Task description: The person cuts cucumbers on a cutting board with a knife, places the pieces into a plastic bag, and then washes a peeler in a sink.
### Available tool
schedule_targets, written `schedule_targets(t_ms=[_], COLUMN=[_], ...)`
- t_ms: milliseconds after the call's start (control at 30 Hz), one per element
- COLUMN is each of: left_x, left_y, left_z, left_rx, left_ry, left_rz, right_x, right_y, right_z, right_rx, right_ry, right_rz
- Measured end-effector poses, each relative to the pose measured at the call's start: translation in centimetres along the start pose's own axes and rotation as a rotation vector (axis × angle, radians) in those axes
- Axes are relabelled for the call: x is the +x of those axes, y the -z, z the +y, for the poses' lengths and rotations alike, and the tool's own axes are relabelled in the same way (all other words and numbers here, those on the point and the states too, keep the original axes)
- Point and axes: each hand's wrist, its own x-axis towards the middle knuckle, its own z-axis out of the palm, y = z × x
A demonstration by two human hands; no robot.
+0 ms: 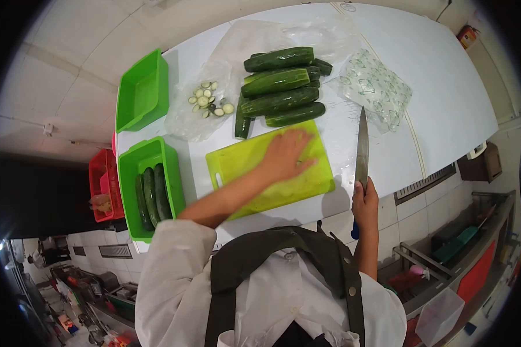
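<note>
My left hand (pixel 287 155) is over the yellow-green cutting board (pixel 243 168), fingers spread and slightly blurred, with nothing visible in its grasp. In my right hand (pixel 365 202) is the handle of a large kitchen knife (pixel 362 144), its long blade pointing away from me, beside the board's right edge. Just beyond the board lies a pile of dark green zucchini (pixel 281 101), several of them stacked on clear plastic. To the left of the pile, round cut end slices (pixel 204 99) rest on a plastic bag (pixel 185 124).
A green bin (pixel 176 168) at the left holds three zucchini (pixel 150 196). Behind it stands another green bin (pixel 142 92). A printed plastic bag (pixel 376 87) lies right of the pile on the white table (pixel 446 98). Red crates (pixel 103 185) are beyond the table's left edge.
</note>
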Motion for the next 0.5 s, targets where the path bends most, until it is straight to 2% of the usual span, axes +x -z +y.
schedule_targets(t_ms=[67, 133, 267, 400, 433, 500], left_x=[-3.8, -5.3, -4.9, -2.6, -2.1, -2.1], left_y=[-1.8, -4.2, -2.5, 5.6, 8.2, 10.6], left_z=[0.8, -0.3, -1.8, -6.9, -8.3, -12.3], left_rx=[0.026, 0.077, 0.049, 0.098, 0.260, 0.399], left_ry=[0.071, 0.055, 0.088, 0.279, 0.362, 0.411], left_rz=[-0.084, -0.098, -0.082, 0.394, 0.409, 0.425], right_x=[0.0, 0.6, 0.2, -0.1, -0.1, 0.5], right_y=[0.0, -0.3, -0.8, -0.4, -0.2, -0.7], right_z=[-0.6, -0.4, -1.9, -1.3, -0.6, 0.2], right_rx=[-0.018, -0.043, 0.015, 0.064, 0.051, 0.032], right_ry=[0.014, 0.096, 0.051, 0.051, 0.052, 0.078], right_rz=[-0.018, -0.054, -0.096, -0.114, -0.112, -0.142])
